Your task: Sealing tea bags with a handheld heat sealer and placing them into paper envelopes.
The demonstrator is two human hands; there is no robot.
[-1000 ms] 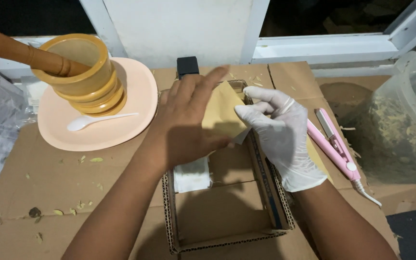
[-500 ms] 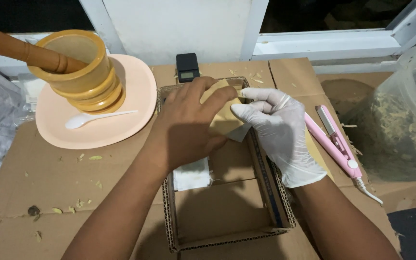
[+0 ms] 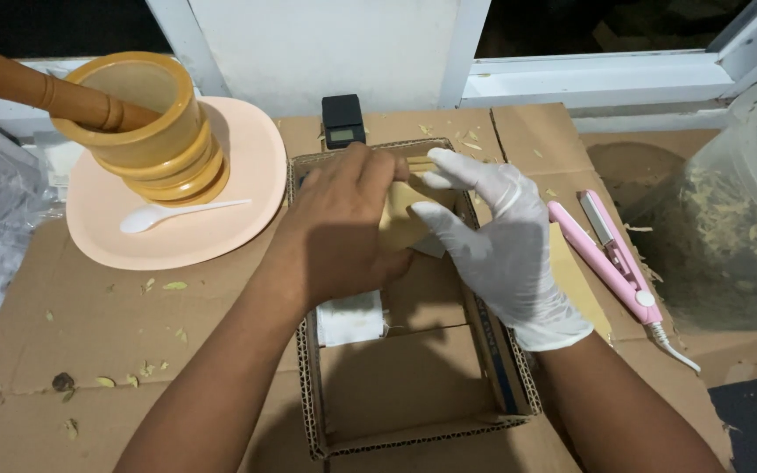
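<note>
Across the worktop flattened cardboard sheets [image 3: 133, 324] are being used as a covering, and scraps of dried leaf are lying scattered on them. At the right edge a large clear plastic container [image 3: 738, 228] of dried leaf matter is being shown only in part. On the left a peach plate [image 3: 247, 175] is carrying a yellow-brown mortar [image 3: 146, 131] with a wooden pestle [image 3: 37, 88] leaning in it, and a white plastic spoon [image 3: 177, 213] is lying just beside the mortar on the plate. At the centre an open corrugated cardboard box [image 3: 413, 412] is being reached into by both hands. The bare left hand [image 3: 339, 232] is being pressed over a tan paper pouch [image 3: 396, 219] at the far end of the box, its fingers curled closed on the pouch. The white-gloved right hand [image 3: 497, 245] is being held against the same pouch, fingers mostly extended, so its grip cannot be told for certain. A pink flat-iron sealer [image 3: 611, 258] is lying right of the box, a small white packet [image 3: 350, 317] inside the box, and a small black scale [image 3: 342, 120] beyond it.
</note>
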